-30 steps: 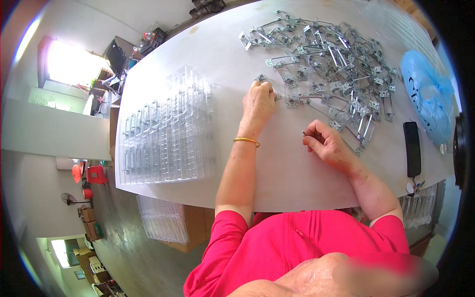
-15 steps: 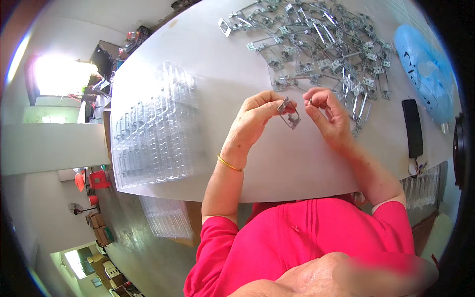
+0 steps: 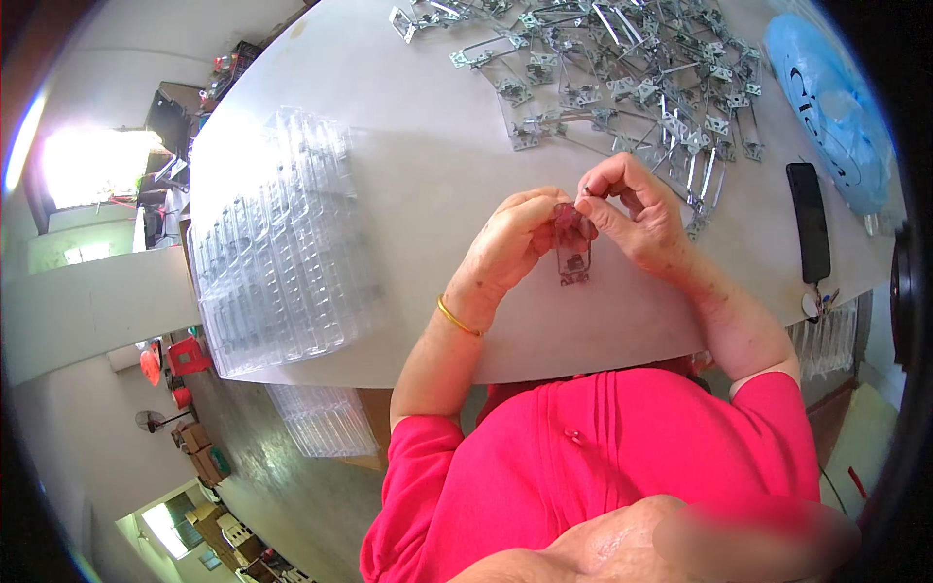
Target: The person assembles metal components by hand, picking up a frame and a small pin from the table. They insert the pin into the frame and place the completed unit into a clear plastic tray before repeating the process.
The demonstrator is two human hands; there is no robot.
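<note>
Head view: I see both hands meeting over the white rounded surface.
Trays: stack of clear moulded plastic trays lies at my left.
Pile: heap of small silver metal brackets lies at the far edge.
Left hand: grip closed on one small rectangular metal bracket, held just above the surface.
Right hand: fingertips pinch the bracket's top end.

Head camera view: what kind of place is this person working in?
Probably a small assembly or packing workshop. A heap of identical metal frames covers the far end of the white table, stacked clear plastic trays wait at the left, and both hands hold one metal frame.
</note>
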